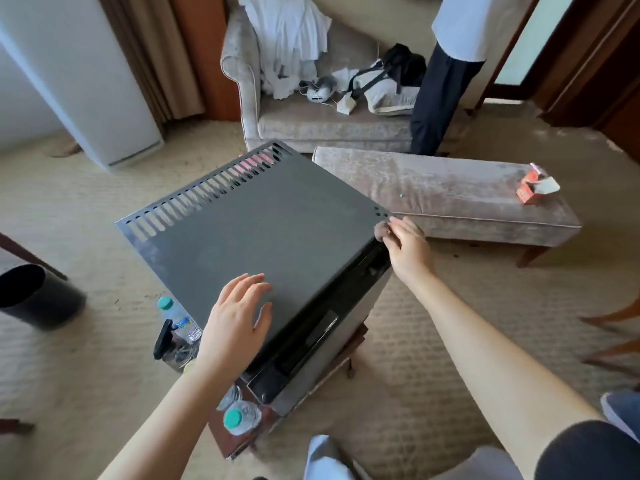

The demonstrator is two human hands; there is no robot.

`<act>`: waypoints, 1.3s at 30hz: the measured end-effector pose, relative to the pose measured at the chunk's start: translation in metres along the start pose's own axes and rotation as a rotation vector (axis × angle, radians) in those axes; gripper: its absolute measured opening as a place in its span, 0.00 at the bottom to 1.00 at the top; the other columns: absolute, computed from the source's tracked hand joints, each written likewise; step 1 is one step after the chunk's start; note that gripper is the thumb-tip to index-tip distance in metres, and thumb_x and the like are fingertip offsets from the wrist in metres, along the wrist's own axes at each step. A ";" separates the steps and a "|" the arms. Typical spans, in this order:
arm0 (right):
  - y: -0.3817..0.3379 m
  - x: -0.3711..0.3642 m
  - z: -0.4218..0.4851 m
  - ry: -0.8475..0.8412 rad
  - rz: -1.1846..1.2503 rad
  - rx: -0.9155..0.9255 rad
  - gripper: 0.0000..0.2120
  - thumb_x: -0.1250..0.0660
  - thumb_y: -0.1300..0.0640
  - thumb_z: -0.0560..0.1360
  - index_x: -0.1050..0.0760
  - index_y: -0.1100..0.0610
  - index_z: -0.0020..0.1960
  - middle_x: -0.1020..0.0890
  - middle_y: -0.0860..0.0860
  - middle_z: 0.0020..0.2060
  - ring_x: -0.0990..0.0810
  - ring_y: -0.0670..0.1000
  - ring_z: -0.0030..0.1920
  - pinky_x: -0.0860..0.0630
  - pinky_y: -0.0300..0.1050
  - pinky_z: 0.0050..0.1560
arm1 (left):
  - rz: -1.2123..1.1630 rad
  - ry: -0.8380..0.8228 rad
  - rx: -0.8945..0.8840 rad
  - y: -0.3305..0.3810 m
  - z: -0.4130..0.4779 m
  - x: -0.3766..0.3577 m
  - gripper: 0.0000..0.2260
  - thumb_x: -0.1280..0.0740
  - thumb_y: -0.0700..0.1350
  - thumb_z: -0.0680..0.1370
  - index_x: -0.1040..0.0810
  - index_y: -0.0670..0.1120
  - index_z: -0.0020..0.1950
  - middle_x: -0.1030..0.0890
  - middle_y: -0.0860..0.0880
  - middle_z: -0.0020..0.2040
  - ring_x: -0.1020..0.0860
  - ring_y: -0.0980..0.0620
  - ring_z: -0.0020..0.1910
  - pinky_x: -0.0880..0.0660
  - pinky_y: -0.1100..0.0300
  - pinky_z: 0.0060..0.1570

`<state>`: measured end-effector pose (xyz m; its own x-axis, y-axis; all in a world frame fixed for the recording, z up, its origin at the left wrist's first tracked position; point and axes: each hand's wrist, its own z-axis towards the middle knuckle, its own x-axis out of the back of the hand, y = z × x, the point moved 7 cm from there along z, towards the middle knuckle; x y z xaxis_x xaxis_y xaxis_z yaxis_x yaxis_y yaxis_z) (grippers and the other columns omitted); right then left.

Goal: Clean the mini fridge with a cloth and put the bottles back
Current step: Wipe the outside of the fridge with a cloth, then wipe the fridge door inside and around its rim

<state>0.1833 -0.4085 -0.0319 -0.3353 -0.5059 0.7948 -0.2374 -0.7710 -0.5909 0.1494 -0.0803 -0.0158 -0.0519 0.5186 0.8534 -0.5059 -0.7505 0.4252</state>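
Carpet (pixel 433 341): beige, ribbed, covers the whole floor

Armchair (pixel 311 126): pale fabric, far centre. White laundry (pixel 287 36) heaped on its back and left arm; black-strapped bag (pixel 391 81) on the seat's right half

Bench (pixel 443 192): long, pale cushioned top, wooden legs, in front of the armchair. Its left end is just beside the fridge's far right corner

Mini fridge (pixel 263 233): centre of view, seen from above. Dull grey top w/ a row of vent slots along the rear edge, black door strip along the front edge. Stands on a low dark wood stand (pixel 239 441), which juts out at the near left corner

White unit (pixel 104 98): tall, far left. 2nd person (pixel 443 81): dark trousers, pale top, stands at the armchair's right end. Black bin (pixel 34 296): at left edge of view, on the carpet

L hand (pixel 235 320): palm down on fridge top near the front edge, fingers spread and slack, holds nothing

R hand (pixel 405 247): at the top's front right corner, fingers bent over the edge. Blurred, can't tell whether they clasp the corner

Bottles: clear plastic, green caps, all outside the fridge. Bottle A (pixel 178 318) is upright against the fridge's left side; can't tell if it's on stand or carpet. Bottle B (pixel 239 419) is on the stand's near left corner, w/ bottle C (pixel 230 396) touching it behind

Red carton (pixel 533 188): torn open, on the bench top's right end
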 end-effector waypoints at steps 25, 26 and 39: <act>0.005 0.050 0.029 0.140 -0.015 0.110 0.15 0.35 0.59 0.78 0.24 0.60 0.64 0.24 0.57 0.61 0.24 0.61 0.57 0.31 0.47 0.56 | 0.064 0.292 0.138 0.030 -0.117 -0.011 0.12 0.41 0.48 0.79 0.17 0.50 0.50 0.21 0.50 0.56 0.27 0.47 0.62 0.26 0.55 0.58; 0.005 0.038 0.030 0.084 -0.014 0.183 0.14 0.34 0.59 0.78 0.23 0.60 0.62 0.23 0.58 0.60 0.23 0.61 0.57 0.30 0.47 0.56 | 0.056 0.321 0.171 0.032 -0.119 -0.014 0.13 0.41 0.48 0.80 0.17 0.49 0.51 0.21 0.51 0.56 0.27 0.47 0.63 0.26 0.57 0.58; -0.045 -0.036 -0.099 0.000 0.169 0.757 0.13 0.34 0.54 0.77 0.19 0.61 0.55 0.18 0.56 0.53 0.22 0.58 0.56 0.29 0.55 0.64 | 0.261 0.543 0.553 0.058 -0.145 -0.018 0.11 0.39 0.46 0.79 0.18 0.45 0.53 0.19 0.52 0.53 0.24 0.49 0.53 0.27 0.62 0.55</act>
<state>0.1159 -0.3172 -0.0472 -0.3114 -0.6405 0.7020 0.5047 -0.7374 -0.4488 -0.0037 -0.0737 -0.0497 -0.5910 0.3186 0.7411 0.0708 -0.8947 0.4411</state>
